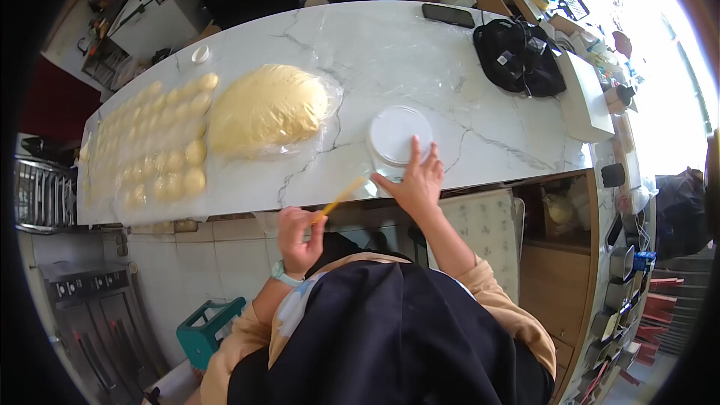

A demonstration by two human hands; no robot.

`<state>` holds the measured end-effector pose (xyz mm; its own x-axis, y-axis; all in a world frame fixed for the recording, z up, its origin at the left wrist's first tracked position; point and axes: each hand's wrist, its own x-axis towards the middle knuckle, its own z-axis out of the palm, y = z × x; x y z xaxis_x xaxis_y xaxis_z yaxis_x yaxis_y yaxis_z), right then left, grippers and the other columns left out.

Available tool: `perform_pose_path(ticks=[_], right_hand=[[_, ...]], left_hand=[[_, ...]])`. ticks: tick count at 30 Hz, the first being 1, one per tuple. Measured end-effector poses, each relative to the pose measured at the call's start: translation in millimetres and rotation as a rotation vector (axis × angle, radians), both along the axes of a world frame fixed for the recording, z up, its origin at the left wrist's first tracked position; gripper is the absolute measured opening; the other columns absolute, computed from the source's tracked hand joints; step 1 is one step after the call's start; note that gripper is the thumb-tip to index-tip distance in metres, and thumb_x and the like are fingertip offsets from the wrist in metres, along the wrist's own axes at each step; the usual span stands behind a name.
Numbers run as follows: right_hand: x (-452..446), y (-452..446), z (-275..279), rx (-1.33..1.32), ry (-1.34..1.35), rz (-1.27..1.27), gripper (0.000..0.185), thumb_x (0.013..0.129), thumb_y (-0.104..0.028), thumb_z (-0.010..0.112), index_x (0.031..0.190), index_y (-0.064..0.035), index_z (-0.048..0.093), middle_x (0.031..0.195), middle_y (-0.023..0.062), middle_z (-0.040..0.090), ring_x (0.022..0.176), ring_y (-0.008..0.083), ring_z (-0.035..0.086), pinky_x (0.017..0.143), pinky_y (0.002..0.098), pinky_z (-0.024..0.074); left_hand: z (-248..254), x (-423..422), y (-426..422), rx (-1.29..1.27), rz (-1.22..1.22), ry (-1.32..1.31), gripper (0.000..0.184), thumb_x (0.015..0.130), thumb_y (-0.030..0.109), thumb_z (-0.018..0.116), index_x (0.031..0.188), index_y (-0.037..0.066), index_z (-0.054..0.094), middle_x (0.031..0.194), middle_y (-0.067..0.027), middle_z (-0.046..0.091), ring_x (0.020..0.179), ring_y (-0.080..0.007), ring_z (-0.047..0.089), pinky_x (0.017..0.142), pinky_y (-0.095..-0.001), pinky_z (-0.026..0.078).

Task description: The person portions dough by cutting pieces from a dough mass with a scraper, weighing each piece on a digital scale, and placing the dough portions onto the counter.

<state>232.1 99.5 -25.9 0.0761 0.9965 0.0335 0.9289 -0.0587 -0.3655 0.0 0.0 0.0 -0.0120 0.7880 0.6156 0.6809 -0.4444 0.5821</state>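
My left hand (pixel 300 236) is closed around the lower end of a slim yellow stick (pixel 341 199). The stick slants up and to the right over the table's front edge, and its far tip is too blurred to make out. With fingers spread, my right hand (pixel 417 184) rests on the near rim of a round white container or lid (pixel 401 133). To the left, a large mound of yellow dough (pixel 268 109) lies under clear plastic. Beyond it, several rows of dough balls (pixel 169 159) sit under plastic film as well.
The marble-patterned table (pixel 300 180) carries a small white cap (pixel 200 54) at the back left. A phone (pixel 448 15) and a black bag-like item (pixel 517 58) lie at the back right, by a white box (pixel 585 97). A green stool (pixel 210 330) stands below on the left.
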Motion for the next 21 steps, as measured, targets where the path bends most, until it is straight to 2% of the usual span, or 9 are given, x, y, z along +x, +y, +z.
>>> perform_pose_path(ticks=[2, 5, 9, 10, 13, 14, 18, 21], right_hand=[[-24, 5, -4, 0.072, 0.029, 0.054, 0.113, 0.062, -0.066, 0.071, 0.143, -0.0067, 0.02, 0.137, 0.0333, 0.022, 0.117, 0.0458, 0.035, 0.098, 0.0521, 0.0276], [-45, 18, 1, 0.049, -0.048, 0.051, 0.114, 0.061, -0.066, 0.071, 0.143, -0.0065, 0.02, 0.137, 0.0336, 0.023, 0.115, 0.0458, 0.036, 0.097, 0.0527, 0.0278], [-48, 23, 0, 0.011, 0.025, 0.043, 0.108, 0.067, -0.063, 0.07, 0.143, -0.0055, 0.019, 0.137, 0.0317, 0.024, 0.121, 0.0472, 0.031, 0.1, 0.0538, 0.0251], [-40, 30, -4, -0.019, 0.187, -0.013, 0.102, 0.07, -0.056, 0.071, 0.142, -0.0056, 0.02, 0.136, 0.0284, 0.027, 0.124, 0.0438, 0.03, 0.101, 0.0529, 0.0245], [1, 33, -17, 0.004, 0.57, 0.052, 0.097, 0.07, -0.047, 0.074, 0.141, -0.0069, 0.021, 0.133, 0.0248, 0.032, 0.125, 0.0387, 0.031, 0.103, 0.0503, 0.0235], [11, 30, -16, -0.074, 0.595, 0.064, 0.094, 0.068, -0.037, 0.076, 0.139, -0.0072, 0.022, 0.13, 0.0213, 0.036, 0.125, 0.0355, 0.033, 0.104, 0.0472, 0.0236], [17, 25, -14, -0.14, 0.498, 0.06, 0.092, 0.065, -0.033, 0.078, 0.136, -0.0059, 0.025, 0.127, 0.0181, 0.039, 0.122, 0.0343, 0.035, 0.103, 0.0467, 0.0243], [9, 22, -1, -0.117, 0.474, 0.022, 0.088, 0.065, -0.029, 0.079, 0.133, -0.0062, 0.028, 0.125, 0.0171, 0.04, 0.119, 0.0332, 0.037, 0.102, 0.0444, 0.0262]], left_hand=[[12, -6, -11, 0.014, 0.155, -0.107, 0.008, 0.085, 0.007, 0.066, 0.088, 0.003, 0.06, 0.08, -0.0102, 0.061, 0.07, -0.0238, 0.057, 0.065, -0.0312, 0.045], [-1, -13, -22, 0.001, 0.326, -0.236, 0.008, 0.085, 0.005, 0.065, 0.087, 0.0, 0.059, 0.08, -0.0103, 0.06, 0.069, -0.0227, 0.056, 0.062, -0.0292, 0.044], [-5, -28, -38, -0.039, 0.403, -0.292, 0.009, 0.087, 0.006, 0.064, 0.087, -0.001, 0.058, 0.079, -0.0091, 0.058, 0.069, -0.0204, 0.054, 0.062, -0.0276, 0.043], [-6, -30, -42, -0.03, 0.398, -0.31, 0.009, 0.087, 0.007, 0.064, 0.087, -0.001, 0.058, 0.079, -0.0087, 0.057, 0.069, -0.0193, 0.053, 0.062, -0.0269, 0.043], [-9, -36, -49, -0.025, 0.402, -0.4, 0.011, 0.088, 0.008, 0.063, 0.087, -0.001, 0.057, 0.078, -0.0075, 0.056, 0.07, -0.0158, 0.052, 0.063, -0.0248, 0.042], [-11, -37, -50, -0.038, 0.412, -0.456, 0.012, 0.088, 0.008, 0.063, 0.087, -0.002, 0.057, 0.078, -0.007, 0.056, 0.07, -0.0144, 0.052, 0.063, -0.0241, 0.042], [-8, -37, -45, -0.134, 0.363, -0.653, 0.012, 0.089, 0.009, 0.063, 0.087, -0.002, 0.058, 0.078, -0.0038, 0.055, 0.072, -0.0092, 0.051, 0.065, -0.0221, 0.041], [2, -34, -34, -0.283, 0.172, -0.702, 0.012, 0.088, 0.009, 0.064, 0.087, -0.002, 0.059, 0.08, -0.002, 0.056, 0.073, -0.0076, 0.051, 0.066, -0.0212, 0.041]])
